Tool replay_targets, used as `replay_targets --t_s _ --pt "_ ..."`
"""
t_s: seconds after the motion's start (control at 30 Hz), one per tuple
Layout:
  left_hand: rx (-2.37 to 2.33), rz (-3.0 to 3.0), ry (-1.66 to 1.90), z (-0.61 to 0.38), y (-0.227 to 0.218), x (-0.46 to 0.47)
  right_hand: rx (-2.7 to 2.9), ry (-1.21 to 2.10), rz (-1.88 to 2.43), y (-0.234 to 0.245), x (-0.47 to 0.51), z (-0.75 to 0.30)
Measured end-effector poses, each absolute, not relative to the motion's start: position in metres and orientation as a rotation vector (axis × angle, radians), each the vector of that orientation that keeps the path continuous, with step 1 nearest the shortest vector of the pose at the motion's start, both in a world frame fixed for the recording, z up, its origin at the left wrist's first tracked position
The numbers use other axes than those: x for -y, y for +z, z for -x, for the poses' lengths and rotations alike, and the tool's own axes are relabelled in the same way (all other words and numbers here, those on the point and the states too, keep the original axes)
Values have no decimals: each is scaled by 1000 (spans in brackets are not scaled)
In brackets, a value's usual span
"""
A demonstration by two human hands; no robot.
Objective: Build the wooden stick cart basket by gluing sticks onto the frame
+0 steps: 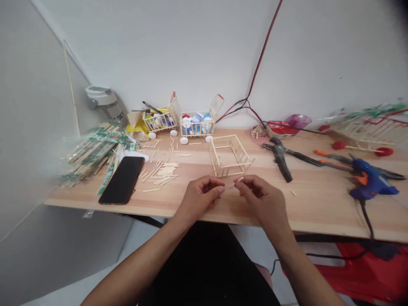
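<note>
At the far left of the wooden table [73, 193], bundles of sticks in green-printed wrappers [92, 155] lie in a heap, with a black phone [122, 179] just beside them. Behind them stand a gray-and-white canister [106, 103] and a yellow bag [137, 126]. Loose sticks [164, 172] are scattered to the right of the phone, some stacked in a small pile. Beyond them, against the wall, are two small stick carts on white wheels, the first [159, 119] holding pens and bottle caps, the second [197, 123] filled with bottle caps. Near the front edge of the table, the left hand [200, 197] is curled with its fingers bent toward the other hand; whether it grips anything cannot be told. The right hand [263, 199], just apart from it, pinches a short stick [235, 182] between thumb and forefinger. An open stick frame [228, 155] stands on the table just beyond the hands. Farther right lie black pliers [279, 157], an orange-handled tool [334, 159] and a blue glue gun [371, 180], its cord [366, 219] dropping over the table edge. A red-and-black wire [255, 76] runs down the wall behind them.
</note>
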State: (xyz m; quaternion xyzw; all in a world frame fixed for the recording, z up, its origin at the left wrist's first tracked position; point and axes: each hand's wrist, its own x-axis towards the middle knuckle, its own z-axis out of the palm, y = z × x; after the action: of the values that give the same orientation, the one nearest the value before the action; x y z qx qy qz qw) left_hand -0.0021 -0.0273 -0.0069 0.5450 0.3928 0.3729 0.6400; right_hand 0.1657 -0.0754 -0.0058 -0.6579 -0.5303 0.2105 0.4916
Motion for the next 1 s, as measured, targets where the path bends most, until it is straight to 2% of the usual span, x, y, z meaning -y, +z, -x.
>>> replay_targets --t_s 0.13,0.3,1.0 --pt "-889 -1284 845 5 -12 28 1462 152 1623 -3 55 -183" --pt "-890 -1314 820 7 -13 30 1590 -24 1660 -14 42 -184" --pt "-856 -1337 806 10 -16 30 1574 -61 1751 -21 38 -175"
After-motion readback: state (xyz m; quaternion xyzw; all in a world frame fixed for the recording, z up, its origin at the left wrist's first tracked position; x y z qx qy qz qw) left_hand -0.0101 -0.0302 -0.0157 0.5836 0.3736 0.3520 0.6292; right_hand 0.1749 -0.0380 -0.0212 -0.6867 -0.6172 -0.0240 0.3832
